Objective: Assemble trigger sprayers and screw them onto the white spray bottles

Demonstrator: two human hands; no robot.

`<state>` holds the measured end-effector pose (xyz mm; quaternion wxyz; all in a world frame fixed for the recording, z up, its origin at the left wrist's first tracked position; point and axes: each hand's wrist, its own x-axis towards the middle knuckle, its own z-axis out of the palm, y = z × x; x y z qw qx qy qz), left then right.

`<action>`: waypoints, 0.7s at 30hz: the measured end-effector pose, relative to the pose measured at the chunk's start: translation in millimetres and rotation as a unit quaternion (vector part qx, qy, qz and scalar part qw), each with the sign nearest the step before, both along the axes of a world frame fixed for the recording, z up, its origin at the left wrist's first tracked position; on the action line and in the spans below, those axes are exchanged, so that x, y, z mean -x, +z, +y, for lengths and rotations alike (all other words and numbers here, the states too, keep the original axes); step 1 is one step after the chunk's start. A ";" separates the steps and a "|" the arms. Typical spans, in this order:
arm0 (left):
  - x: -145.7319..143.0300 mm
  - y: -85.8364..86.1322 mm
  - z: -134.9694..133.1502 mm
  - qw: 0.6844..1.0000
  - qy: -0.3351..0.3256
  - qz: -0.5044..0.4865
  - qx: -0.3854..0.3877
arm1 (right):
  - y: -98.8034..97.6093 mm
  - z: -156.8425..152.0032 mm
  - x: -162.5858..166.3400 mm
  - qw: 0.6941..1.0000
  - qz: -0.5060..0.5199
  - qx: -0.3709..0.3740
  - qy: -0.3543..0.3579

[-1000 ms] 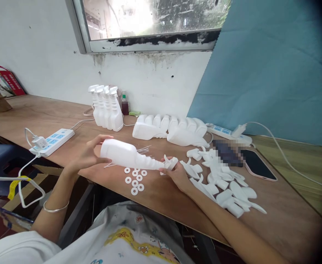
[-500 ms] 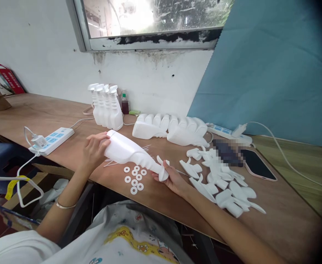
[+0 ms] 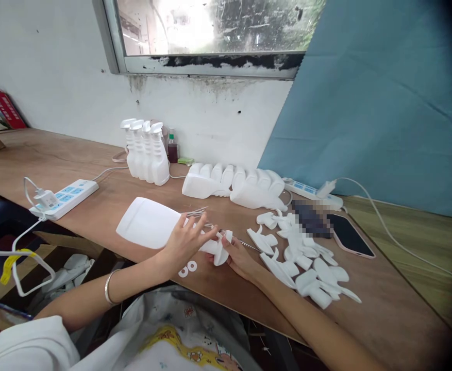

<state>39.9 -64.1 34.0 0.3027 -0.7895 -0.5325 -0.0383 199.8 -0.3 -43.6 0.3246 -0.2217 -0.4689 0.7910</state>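
Observation:
A white plastic spray bottle [image 3: 146, 224] lies crosswise in front of me, its broad side up and its neck toward the right. My left hand [image 3: 185, 242] is over the ridged neck, fingers curved round it and thumb hidden. At the neck's end, my right hand [image 3: 239, 255] grips a white trigger spray head [image 3: 221, 251]; whether it is seated on the neck I cannot tell. White ring washers [image 3: 187, 268] show below my left hand, which covers others. Thin white tubes [image 3: 195, 212] lie behind the bottle. A thin metal rod [image 3: 249, 245] lies beside my right hand.
Loose spray heads [image 3: 301, 242] are heaped at right, beside a phone [image 3: 351, 235]. White bottles [image 3: 256, 188] lie in a row at the back; several upright spray bottles [image 3: 146, 154] stand left of them. Power strips [image 3: 69, 196] with cables lie on the table [image 3: 51, 154].
My left hand has moved from the bottle's base to its neck. The bottle has turned broad side up and sits lower. My right hand stays at the spray head.

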 end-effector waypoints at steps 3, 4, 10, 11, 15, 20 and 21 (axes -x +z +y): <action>9.7 6.4 2.7 0.999 -0.026 -0.021 0.003 | 2.9 0.0 0.8 0.999 0.013 0.030 0.001; 15.5 9.2 6.1 0.999 -0.024 -0.038 -0.004 | 4.2 0.0 0.8 0.999 0.016 0.041 0.012; 80.5 35.3 63.6 0.947 0.067 -0.295 -0.110 | 10.1 0.2 -2.0 0.997 0.025 0.038 0.057; 92.6 39.0 75.9 0.927 0.057 -0.352 -0.119 | 10.5 0.0 -2.3 0.997 0.026 0.036 0.058; 125.5 42.6 114.5 0.851 -0.052 -0.517 -0.080 | 11.9 -1.4 -1.9 0.997 0.021 0.034 0.061; 137.6 29.8 139.3 0.758 -0.079 -0.645 -0.061 | 13.5 -1.4 -0.9 0.998 0.011 0.033 0.059; 139.4 27.3 142.6 0.745 -0.077 -0.659 -0.059 | 13.3 -1.0 -0.9 0.998 0.009 0.031 0.058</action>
